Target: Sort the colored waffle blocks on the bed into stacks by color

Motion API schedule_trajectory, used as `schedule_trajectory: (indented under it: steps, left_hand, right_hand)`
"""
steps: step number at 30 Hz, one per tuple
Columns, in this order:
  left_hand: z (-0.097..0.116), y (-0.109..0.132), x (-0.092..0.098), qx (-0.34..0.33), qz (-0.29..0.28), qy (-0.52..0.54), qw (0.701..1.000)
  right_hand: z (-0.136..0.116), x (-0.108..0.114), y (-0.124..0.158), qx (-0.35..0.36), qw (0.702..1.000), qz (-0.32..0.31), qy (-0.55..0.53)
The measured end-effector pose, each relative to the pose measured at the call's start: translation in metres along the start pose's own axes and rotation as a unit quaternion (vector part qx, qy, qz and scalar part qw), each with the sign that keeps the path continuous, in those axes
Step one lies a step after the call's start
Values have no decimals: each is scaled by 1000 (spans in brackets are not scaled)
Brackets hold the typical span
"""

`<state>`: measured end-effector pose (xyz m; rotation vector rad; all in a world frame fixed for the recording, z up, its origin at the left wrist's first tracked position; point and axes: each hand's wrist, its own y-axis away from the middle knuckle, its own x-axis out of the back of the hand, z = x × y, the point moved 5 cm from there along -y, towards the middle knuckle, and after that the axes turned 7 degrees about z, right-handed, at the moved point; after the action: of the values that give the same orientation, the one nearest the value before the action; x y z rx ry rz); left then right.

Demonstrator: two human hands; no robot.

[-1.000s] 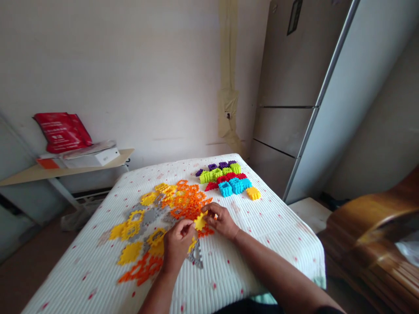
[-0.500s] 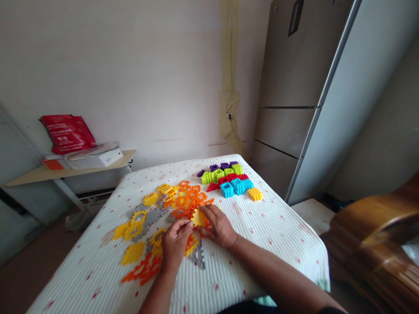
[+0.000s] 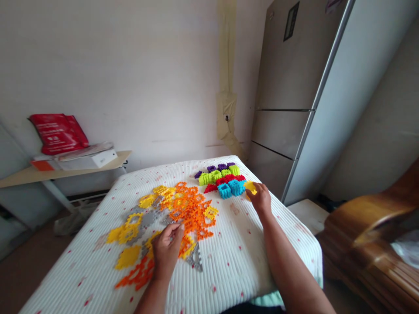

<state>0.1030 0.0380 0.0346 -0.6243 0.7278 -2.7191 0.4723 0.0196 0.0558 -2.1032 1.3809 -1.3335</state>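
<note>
Out at the right, my right hand pinches a yellow piece beside the blue pieces. Curled over the loose pile, my left hand has thumb and fingertips together; whether anything is between them is too small to tell. Around it lie orange pieces, grey pieces and yellow pieces. Behind the blue group are rows of red pieces, green pieces and purple pieces.
A white quilted cloth with red marks covers the table. To the left, a small side table holds a red bag and a white box. A fridge and a wooden chair stand at the right.
My right hand has moved from the loose pile to the right, to the end of the blue row, with a yellow piece. My left hand has separated from it and stays over the pile.
</note>
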Motion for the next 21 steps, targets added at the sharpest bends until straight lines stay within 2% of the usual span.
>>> schedule_trajectory:
  steps: [3,8,21]
  left_hand:
    - [0,0,-1,-8,-3,-4,1000]
    - [-2,0,1,-1,-1,-12,1000]
    - [-5,-1,0,0,-8,-2,1000]
  right_hand:
    - [15,0,-4,-30,994,-53,89]
    - [11,0,2,-40,977,-109,182]
    - [10,-6,6,-55,966,-154,201]
